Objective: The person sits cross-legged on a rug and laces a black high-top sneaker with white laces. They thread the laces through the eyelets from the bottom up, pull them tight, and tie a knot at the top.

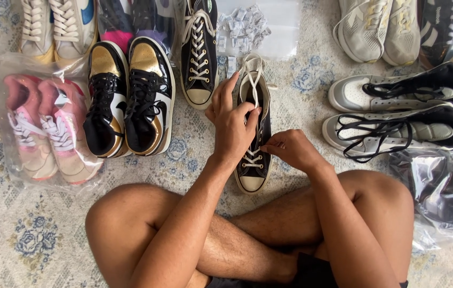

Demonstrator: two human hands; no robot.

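A person is sitting cross-legged on a rug (pixel 301 80) with shoes all around. A black shoe (pixel 254 133) with white laces is lying on the rug right in front of the crossed legs. Its long way is running straight away from the person, with the white toe pointing back at the legs and the open top pointing away.

The left hand (pixel 230 124) is lying over the left side of the shoe. Its fingers (pixel 249 110) are curling shut around a white lace (pixel 253 80) near the top of the shoe. The right hand (pixel 293 149) is touching the right side of the shoe, lower down near the middle. Its fingers (pixel 270 148) are pinching shut there, but I cannot tell for sure if a lace is between them. Both hands are on the shoe; the left one is higher up on it.

The matching black shoe (pixel 199 50) is standing just to the upper left. Beside that, a black and gold pair (pixel 127 98) is standing on the rug. Further left, a pink pair (pixel 45 125) is sitting inside a clear bag (pixel 5 170). On the right, a grey and black pair (pixel 397 112) with loose laces is lying on its side. Another clear bag (pixel 445 192) by the right knee is holding something dark. At the top, a clear bag (pixel 285 32) is holding small white packets (pixel 242 26).
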